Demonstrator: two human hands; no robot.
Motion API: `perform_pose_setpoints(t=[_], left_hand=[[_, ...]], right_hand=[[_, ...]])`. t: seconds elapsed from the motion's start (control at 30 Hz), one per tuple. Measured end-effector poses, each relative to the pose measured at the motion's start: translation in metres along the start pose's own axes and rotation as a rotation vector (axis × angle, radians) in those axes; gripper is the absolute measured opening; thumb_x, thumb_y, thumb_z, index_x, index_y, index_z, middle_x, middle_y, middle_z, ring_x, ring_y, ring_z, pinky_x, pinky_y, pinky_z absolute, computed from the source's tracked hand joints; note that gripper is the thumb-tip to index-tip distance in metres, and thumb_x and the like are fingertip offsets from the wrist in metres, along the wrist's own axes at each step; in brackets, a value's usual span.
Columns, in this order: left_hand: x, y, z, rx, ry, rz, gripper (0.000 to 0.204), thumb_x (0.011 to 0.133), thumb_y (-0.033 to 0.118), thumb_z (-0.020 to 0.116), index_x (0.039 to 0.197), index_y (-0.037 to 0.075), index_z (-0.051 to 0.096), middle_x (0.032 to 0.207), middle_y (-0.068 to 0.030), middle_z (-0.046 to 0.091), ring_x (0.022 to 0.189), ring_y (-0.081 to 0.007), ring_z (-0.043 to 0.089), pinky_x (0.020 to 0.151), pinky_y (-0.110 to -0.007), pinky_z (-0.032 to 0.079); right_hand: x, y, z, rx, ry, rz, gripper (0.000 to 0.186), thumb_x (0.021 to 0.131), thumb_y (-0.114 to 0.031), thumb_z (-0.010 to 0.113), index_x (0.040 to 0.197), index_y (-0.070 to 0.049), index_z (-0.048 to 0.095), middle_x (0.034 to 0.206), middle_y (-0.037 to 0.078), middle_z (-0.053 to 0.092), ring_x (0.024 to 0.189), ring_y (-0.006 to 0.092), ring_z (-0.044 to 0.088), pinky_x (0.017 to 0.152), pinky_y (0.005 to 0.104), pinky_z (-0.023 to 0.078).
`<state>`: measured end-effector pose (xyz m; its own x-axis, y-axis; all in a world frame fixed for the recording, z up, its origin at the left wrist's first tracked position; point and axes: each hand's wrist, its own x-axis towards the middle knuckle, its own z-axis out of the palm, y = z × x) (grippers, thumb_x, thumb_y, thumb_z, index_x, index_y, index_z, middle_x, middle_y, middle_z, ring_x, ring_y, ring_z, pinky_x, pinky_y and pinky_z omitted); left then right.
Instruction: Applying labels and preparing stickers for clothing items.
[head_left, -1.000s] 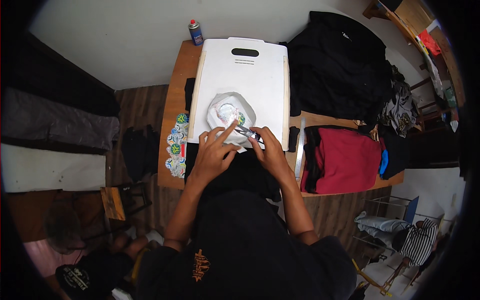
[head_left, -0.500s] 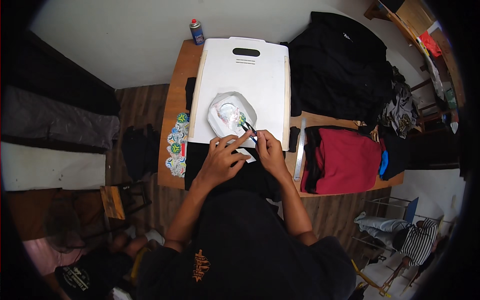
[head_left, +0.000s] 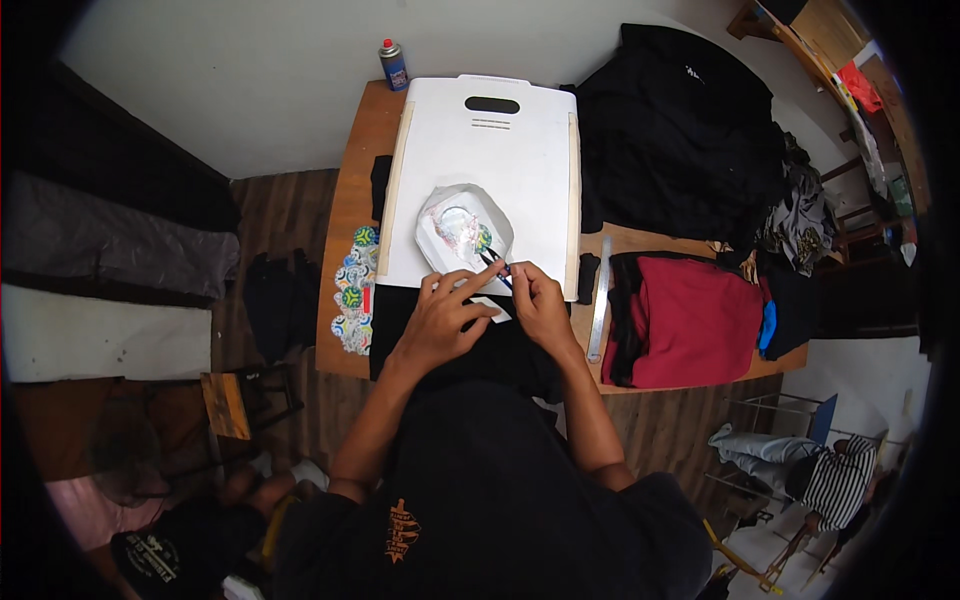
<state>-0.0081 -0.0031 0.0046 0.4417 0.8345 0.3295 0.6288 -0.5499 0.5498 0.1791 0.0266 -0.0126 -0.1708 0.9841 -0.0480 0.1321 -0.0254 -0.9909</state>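
My right hand (head_left: 538, 295) pinches a small dark tool with two prongs (head_left: 496, 263), possibly scissors or tweezers. Its tips point into a white, dish-like, many-sided container (head_left: 430, 235) with shiny clear film inside. At the tips lies a round green and yellow sticker-like piece (head_left: 484, 238). My left hand (head_left: 440, 320) is spread close by, one long finger reaching to the tool. Its thumb rests on a small white piece (head_left: 489, 308); a finger under that piece is hidden. The container sits on the near part of a white board (head_left: 495, 155), just beyond both hands.
Round coloured stickers (head_left: 352, 295) lie along the wooden table's (head_left: 345, 190) left side. A metal ruler (head_left: 601, 300), folded red cloth (head_left: 695, 320) and black clothing (head_left: 680, 140) are on the right. A spray can (head_left: 393, 65) stands at the back. Other people are at the lower sides.
The tool's prongs have shifted slightly, and my right hand has moved a touch to the right. The left hand and the container stay almost in place.
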Motion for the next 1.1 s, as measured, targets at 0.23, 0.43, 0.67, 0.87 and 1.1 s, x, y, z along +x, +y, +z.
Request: perform_pose_setpoints(t=[0.23,0.43,0.67,0.87,1.1], left_hand=[[0.012,0.001,-0.023,-0.012,0.197,-0.17,0.014,0.075,0.005,0.071,0.088,0.009,0.074,0.126,-0.0104,0.061,0.109,-0.0249,0.057,0.094,-0.035,0.037],[0.009,-0.014,0.003,-0.699,0.496,-0.469,0.017,0.085,0.0,0.068,0.102,-0.003,0.067,0.092,-0.0096,0.067,0.089,-0.0144,0.063,0.081,-0.025,0.049],[0.016,-0.011,0.002,-1.018,0.671,-0.532,0.025,0.089,-0.001,0.065,0.113,-0.008,0.06,0.091,-0.0059,0.063,0.082,-0.0078,0.061,0.075,-0.02,0.049],[0.01,-0.017,0.009,-0.976,0.558,-0.5,0.022,0.09,-0.006,0.06,0.112,-0.009,0.062,0.106,-0.0123,0.066,0.093,-0.0129,0.064,0.079,-0.022,0.051],[0.012,-0.009,0.004,-0.915,0.516,-0.461,0.03,0.088,-0.006,0.063,0.118,-0.008,0.06,0.108,-0.0118,0.064,0.092,-0.0108,0.062,0.082,-0.022,0.05]], right_hand=[[-0.003,0.007,-0.007,-0.021,0.015,0.011,0.026,0.102,-0.018,0.046,0.098,0.002,0.061,0.062,-0.003,0.045,0.056,0.0034,0.036,0.049,0.0233,0.03],[-0.003,0.007,-0.004,0.1,0.063,0.023,0.028,0.104,-0.025,0.041,0.107,-0.002,0.057,0.066,-0.005,0.042,0.059,0.0039,0.037,0.054,0.0222,0.033],[-0.015,0.03,0.021,0.523,-0.065,0.17,0.03,0.105,-0.031,0.036,0.11,-0.004,0.05,0.07,-0.005,0.034,0.059,0.0056,0.03,0.055,0.0201,0.029],[-0.031,0.03,0.046,0.587,-0.165,0.04,0.028,0.106,-0.028,0.034,0.11,-0.004,0.047,0.063,-0.003,0.034,0.05,0.0052,0.03,0.047,0.0221,0.029],[-0.033,0.028,0.058,0.77,-0.108,0.017,0.027,0.106,-0.027,0.036,0.106,-0.003,0.048,0.061,-0.005,0.031,0.047,0.0047,0.025,0.046,0.022,0.025]])
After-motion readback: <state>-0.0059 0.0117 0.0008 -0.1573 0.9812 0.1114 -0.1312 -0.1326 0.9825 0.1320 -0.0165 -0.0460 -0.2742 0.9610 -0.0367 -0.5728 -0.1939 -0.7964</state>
